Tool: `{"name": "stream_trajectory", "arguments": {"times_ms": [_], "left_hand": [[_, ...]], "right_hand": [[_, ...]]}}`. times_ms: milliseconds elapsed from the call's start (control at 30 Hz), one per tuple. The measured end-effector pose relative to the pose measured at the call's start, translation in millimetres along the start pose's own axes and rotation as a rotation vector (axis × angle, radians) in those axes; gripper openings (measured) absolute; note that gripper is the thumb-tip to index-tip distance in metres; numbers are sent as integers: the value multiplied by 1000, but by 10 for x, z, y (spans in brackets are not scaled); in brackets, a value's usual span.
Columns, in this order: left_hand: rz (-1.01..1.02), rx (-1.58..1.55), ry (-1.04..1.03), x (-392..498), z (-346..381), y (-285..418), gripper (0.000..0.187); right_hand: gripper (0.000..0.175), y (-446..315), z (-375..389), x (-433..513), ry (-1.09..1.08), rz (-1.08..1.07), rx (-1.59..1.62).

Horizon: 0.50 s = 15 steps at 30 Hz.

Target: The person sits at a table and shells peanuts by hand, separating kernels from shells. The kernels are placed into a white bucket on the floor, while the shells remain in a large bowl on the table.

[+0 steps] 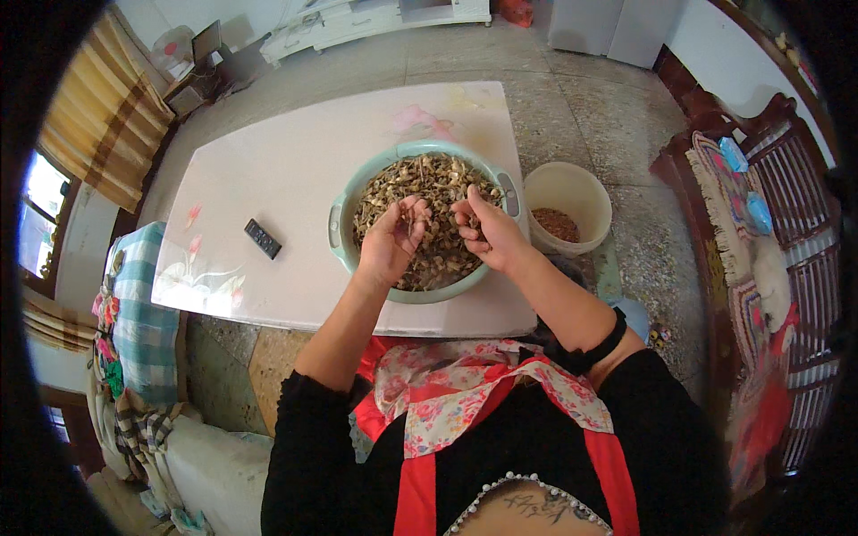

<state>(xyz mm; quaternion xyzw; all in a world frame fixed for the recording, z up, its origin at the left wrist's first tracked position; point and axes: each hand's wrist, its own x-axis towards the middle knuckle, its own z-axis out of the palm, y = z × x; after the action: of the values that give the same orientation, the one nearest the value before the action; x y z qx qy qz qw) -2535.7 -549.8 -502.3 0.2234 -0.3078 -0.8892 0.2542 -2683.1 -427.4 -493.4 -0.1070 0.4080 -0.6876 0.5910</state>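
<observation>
A pale green plastic basin with grey handles is heaped with dried brown pods or husks. Over the left part of the heap, my left hand is cupped with its palm turned up and its fingers curled around a few of the dried pieces. Facing it from the right side of the basin is my right hand, thumb raised and fingers bent inward. Brown bits show by its fingers, but whether they are gripped or lie behind is unclear. The basin stands on a light table with flower prints.
A white plastic bucket with reddish-brown bits inside stands right of the table. A black remote control lies left of the basin. At the right is a dark wooden bench; a checked-cloth-covered seat is at the left.
</observation>
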Motion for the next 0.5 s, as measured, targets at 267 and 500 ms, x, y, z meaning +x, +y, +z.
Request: {"name": "stream_trajectory", "arguments": {"times_ms": [267,500], "left_hand": [[-11,-188,-115,-104,95,-7,59],[358,826,-211,-195,384,-198,53]], "right_hand": [[41,71,205,57,147,11,-120],[42,205,269,121,72,128,121]]}}
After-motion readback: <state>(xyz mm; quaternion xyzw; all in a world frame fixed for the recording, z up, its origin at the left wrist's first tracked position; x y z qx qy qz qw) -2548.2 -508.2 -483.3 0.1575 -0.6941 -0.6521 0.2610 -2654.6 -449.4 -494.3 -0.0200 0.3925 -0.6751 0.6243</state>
